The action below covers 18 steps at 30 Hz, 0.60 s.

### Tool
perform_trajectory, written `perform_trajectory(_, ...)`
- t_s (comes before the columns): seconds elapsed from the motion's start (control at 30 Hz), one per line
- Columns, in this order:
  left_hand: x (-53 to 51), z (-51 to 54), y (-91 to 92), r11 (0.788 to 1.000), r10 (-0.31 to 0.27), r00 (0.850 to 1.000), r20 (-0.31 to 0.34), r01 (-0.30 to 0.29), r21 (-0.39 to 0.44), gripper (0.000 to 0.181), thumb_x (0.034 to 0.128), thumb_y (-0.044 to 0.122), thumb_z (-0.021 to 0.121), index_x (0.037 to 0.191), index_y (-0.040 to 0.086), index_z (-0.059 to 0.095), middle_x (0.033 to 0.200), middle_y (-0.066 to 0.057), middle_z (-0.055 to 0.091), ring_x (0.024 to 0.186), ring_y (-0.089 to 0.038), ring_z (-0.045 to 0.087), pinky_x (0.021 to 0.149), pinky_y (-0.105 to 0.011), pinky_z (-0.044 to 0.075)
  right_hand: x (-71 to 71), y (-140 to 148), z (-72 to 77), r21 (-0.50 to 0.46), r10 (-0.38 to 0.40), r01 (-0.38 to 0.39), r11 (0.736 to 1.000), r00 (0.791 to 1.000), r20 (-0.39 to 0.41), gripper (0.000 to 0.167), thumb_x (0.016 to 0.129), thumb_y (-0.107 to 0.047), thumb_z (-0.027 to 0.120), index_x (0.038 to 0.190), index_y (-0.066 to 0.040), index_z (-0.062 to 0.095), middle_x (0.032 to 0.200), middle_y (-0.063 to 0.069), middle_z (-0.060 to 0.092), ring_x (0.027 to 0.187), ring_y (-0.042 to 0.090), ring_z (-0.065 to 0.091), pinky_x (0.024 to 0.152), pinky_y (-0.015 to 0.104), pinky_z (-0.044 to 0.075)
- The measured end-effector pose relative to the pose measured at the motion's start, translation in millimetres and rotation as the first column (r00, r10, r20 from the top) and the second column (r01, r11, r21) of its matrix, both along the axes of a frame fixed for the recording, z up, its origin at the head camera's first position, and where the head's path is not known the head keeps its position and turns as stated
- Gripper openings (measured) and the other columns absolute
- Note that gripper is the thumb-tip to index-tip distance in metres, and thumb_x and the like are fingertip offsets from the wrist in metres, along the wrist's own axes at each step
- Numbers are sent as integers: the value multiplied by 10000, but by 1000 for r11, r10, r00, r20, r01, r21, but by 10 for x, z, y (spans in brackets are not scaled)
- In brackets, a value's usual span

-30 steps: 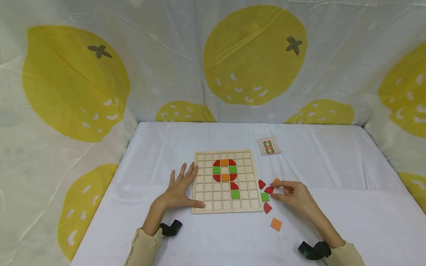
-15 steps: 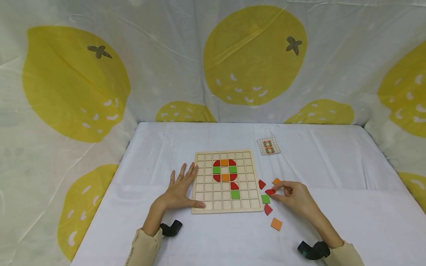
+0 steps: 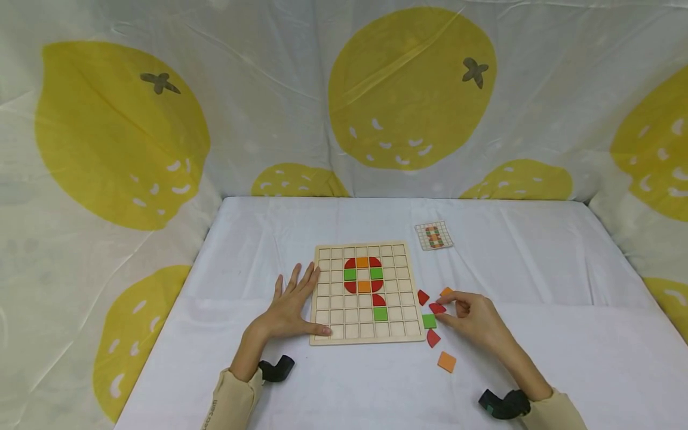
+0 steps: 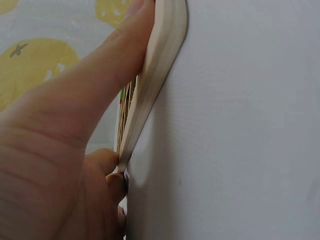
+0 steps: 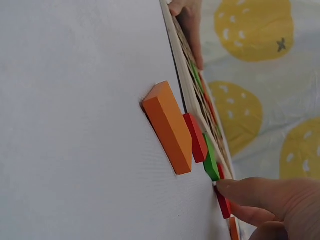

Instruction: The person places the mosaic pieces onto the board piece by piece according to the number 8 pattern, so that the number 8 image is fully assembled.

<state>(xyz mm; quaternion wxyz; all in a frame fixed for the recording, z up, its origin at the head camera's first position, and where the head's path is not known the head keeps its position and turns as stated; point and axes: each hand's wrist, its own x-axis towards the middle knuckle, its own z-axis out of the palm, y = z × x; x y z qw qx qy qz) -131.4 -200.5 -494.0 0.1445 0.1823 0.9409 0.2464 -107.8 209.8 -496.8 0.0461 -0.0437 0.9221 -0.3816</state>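
A wooden grid board (image 3: 333, 301) lies on the white cloth, with red quarter-circle, orange square and green square tiles set in some cells. My left hand (image 3: 285, 313) has its fingers spread along the board's left side, the thumb on its near left corner. Right of the board, my right hand (image 3: 475, 319) pinches a red quarter-circle tile (image 3: 438, 308) between thumb and index finger, low over the cloth. Close by lie a green square tile (image 3: 429, 321) and two more red quarter-circle tiles, one farther off (image 3: 423, 297) and one nearer (image 3: 433, 338).
An orange square tile (image 3: 447, 362) lies nearest me; another orange tile (image 3: 447, 291) is partly hidden behind my right fingers. A small printed pattern card (image 3: 433, 235) lies beyond the board's far right corner. Lemon-printed cloth (image 3: 411, 89) hangs behind the table.
The red quarter-circle tile at my right fingertips has turned and shifted slightly right. The green tile and the near red tile have slid a little toward me. My left hand stays put.
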Motion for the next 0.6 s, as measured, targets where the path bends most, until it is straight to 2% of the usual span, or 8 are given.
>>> perform_trajectory(0.1,-1,-2,-5,1000,2,1000,-4,-2,1,1363,707,641,874,1672,97,80,1760,-108,-13,1617,-402,-120,1228,-720,-127,5,-18,-3,44,-17,19,999,999,-50,272,809,-210,895,1029,-93,786,595,-44,362,559,63,331,515,213,261)
perform_trajectory(0.23,-1,3,-3,1000,0,1000,-1,0,-4,1364,709,640,872,1672,97,74,1760,-105,-19,1617,-401,-122,1229,-719,-128,17,-28,5,140,-64,83,987,988,-138,251,800,-255,895,936,-97,756,596,-22,425,543,93,373,491,215,254)
perform_trajectory(0.33,1,10,0,1000,-1,1000,2,1,-3,1364,709,636,875,1672,96,73,1760,-104,-21,1616,-402,-124,1228,-717,-131,13,-13,13,169,-70,96,981,986,-152,264,801,-288,894,906,-113,726,602,-21,428,540,98,374,492,212,257)
perform_trajectory(0.43,2,16,4,1000,0,1000,4,0,-2,1363,708,630,878,1672,97,77,1759,-104,-20,1616,-402,-123,1230,-714,-133,0,29,29,127,-27,41,991,993,-111,244,826,-247,874,991,-124,742,609,-38,402,560,75,364,514,213,278)
perform_trajectory(0.6,6,21,8,1000,3,1000,-1,-3,-2,1364,704,623,885,1671,89,83,1759,-111,-11,1616,-409,-115,1231,-718,-123,-40,122,55,30,123,-122,992,992,-26,342,856,-54,789,1184,-144,757,608,-73,338,583,28,331,559,216,314)
